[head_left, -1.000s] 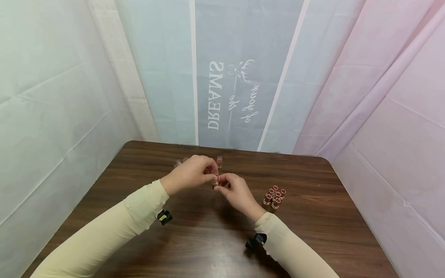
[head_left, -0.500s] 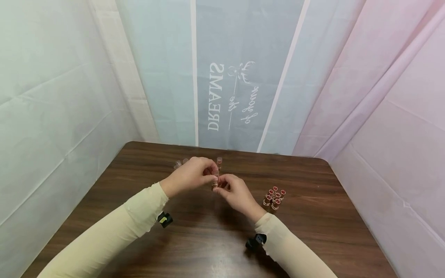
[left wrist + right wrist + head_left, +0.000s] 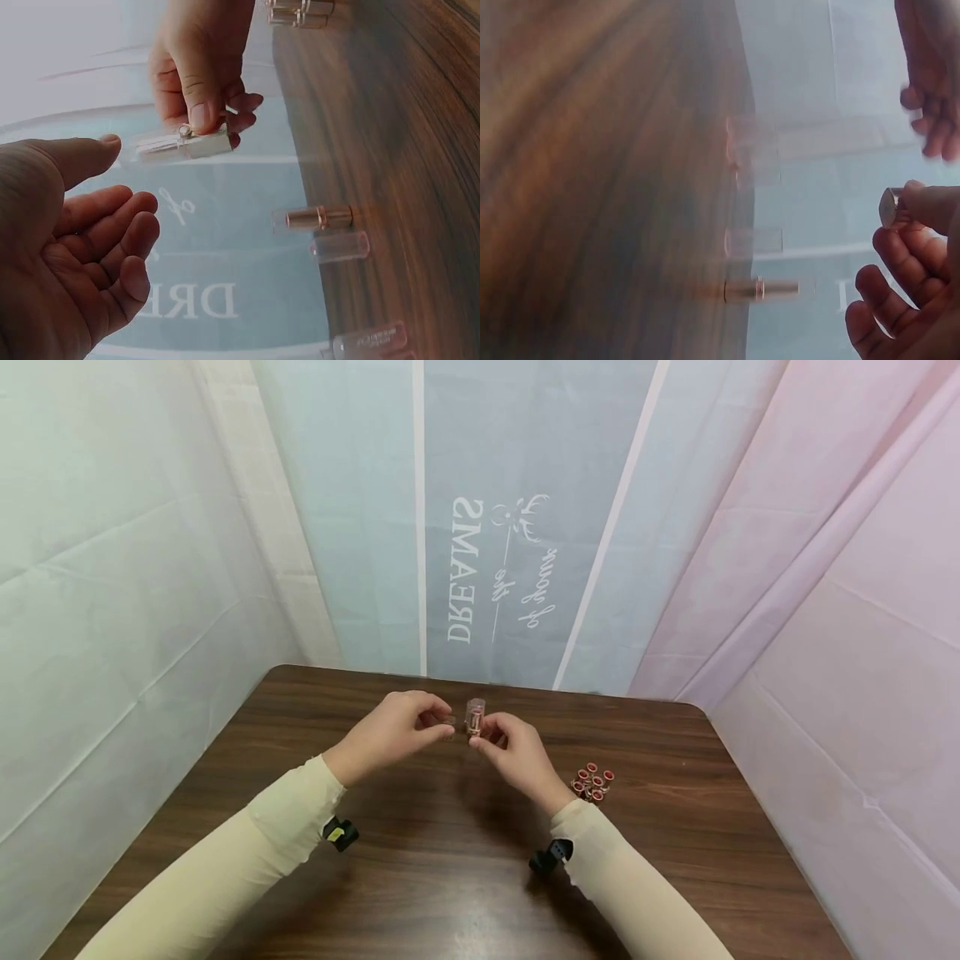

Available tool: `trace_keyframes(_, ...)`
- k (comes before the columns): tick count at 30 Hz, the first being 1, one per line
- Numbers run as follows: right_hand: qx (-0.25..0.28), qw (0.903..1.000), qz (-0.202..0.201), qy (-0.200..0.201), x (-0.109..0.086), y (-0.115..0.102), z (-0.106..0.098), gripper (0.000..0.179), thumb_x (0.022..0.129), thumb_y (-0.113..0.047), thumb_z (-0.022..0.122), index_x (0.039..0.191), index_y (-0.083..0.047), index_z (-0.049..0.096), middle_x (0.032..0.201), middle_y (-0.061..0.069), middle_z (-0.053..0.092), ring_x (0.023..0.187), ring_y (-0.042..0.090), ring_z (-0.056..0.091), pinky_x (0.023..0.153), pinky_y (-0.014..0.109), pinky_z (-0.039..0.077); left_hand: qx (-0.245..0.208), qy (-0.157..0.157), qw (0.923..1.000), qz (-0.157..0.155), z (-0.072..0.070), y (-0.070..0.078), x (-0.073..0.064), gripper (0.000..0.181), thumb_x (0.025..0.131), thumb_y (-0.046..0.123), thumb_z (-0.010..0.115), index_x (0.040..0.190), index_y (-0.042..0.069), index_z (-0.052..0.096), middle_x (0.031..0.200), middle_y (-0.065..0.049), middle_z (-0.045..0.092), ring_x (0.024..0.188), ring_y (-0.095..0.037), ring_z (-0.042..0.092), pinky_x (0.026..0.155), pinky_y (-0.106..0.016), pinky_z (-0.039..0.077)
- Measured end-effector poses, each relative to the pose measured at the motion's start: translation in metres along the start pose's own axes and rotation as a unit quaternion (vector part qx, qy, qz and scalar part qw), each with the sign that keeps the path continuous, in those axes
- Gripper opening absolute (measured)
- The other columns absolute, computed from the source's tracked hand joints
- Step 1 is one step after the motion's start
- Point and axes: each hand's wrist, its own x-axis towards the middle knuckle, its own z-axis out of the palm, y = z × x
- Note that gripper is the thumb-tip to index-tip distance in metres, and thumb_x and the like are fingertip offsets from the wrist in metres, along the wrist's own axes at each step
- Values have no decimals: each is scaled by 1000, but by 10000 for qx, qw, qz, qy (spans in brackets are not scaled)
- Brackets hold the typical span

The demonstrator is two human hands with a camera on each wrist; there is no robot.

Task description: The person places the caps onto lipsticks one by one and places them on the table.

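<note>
Between thumb and fingers my right hand (image 3: 517, 752) pinches a gold lipstick tube (image 3: 476, 721) with a clear cap over its upper part. In the left wrist view this capped tube (image 3: 208, 144) is off the table; the right wrist view shows its round base (image 3: 889, 210). My left hand (image 3: 390, 735) is just left of it, fingers loosely bent and holding nothing. Behind the hands, another gold lipstick (image 3: 319, 217) with a clear cap stands upright on the table, and a loose clear cap (image 3: 341, 247) is beside it.
More clear caps (image 3: 369, 342) stand on the table, mostly hidden behind my left hand in the head view. Several uncapped gold lipsticks with red tips (image 3: 592, 781) cluster right of my right wrist. The wooden table (image 3: 420, 877) ends at a printed cloth backdrop (image 3: 375, 527).
My left hand has let go of the capped lipstick and moved left. My right hand has carried the tube slightly away from me, towards the standing lipstick.
</note>
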Motion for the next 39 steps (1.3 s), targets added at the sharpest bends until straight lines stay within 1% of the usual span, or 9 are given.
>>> trace_keyframes(6,-138,9988,161,442,20,14,-5,15,93,-26,79,102,-17,71,88,-4,67,77,14,61,70,32,51,91,75,9998,-170,-8,-7,-9,21,94,27,76,110,13,74,97,5,72,85,-9,66,76,-31,55)
trace_keyframes(13,-33,9968,390,702,41,21,-5,14,93,-28,77,102,-18,71,93,-1,67,80,17,61,69,36,51,185,150,9996,-182,-13,-12,-15,22,94,28,76,110,12,74,98,4,72,84,-9,65,76,-31,55)
trace_keyframes(16,-51,9949,605,799,48,25,-5,15,93,-28,76,101,-17,71,95,0,68,82,19,63,72,37,52,179,129,9995,-215,-14,-14,-17,22,95,28,76,111,12,74,98,4,72,83,-9,64,75,-31,54)
trace_keyframes(22,-241,9878,1263,883,57,35,-1,16,94,-27,75,100,-13,70,96,3,70,88,21,64,79,39,52,147,51,9995,-290,-15,-16,-22,21,96,27,75,110,13,74,95,5,70,79,-9,62,73,-31,53)
trace_keyframes(27,-508,9830,1642,644,61,46,3,21,96,-29,73,105,-10,69,102,7,71,91,24,65,80,42,53,167,59,9994,-307,-15,-19,-24,20,96,28,74,109,13,74,94,5,70,79,-9,62,73,-31,53)
trace_keyframes(30,-771,9806,1756,411,63,55,5,19,96,-24,72,106,-7,69,103,8,71,91,24,66,80,41,54,156,16,9995,-292,-15,-20,-25,19,97,27,73,109,13,73,95,5,70,82,-10,62,74,-31,53)
trace_keyframes(34,-1036,9774,1838,104,63,64,5,16,93,-16,75,103,-4,69,99,11,72,88,24,66,80,41,55,191,-79,9994,-292,-14,-22,-26,17,98,25,71,110,13,73,98,4,70,86,-11,62,77,-32,54)
trace_keyframes(39,-1181,9737,1939,-195,64,70,6,20,90,-16,79,103,-4,68,100,11,70,89,25,65,81,42,54,198,-120,9992,-333,-14,-24,-27,16,98,24,71,110,13,73,100,3,70,87,-11,62,79,-33,54)
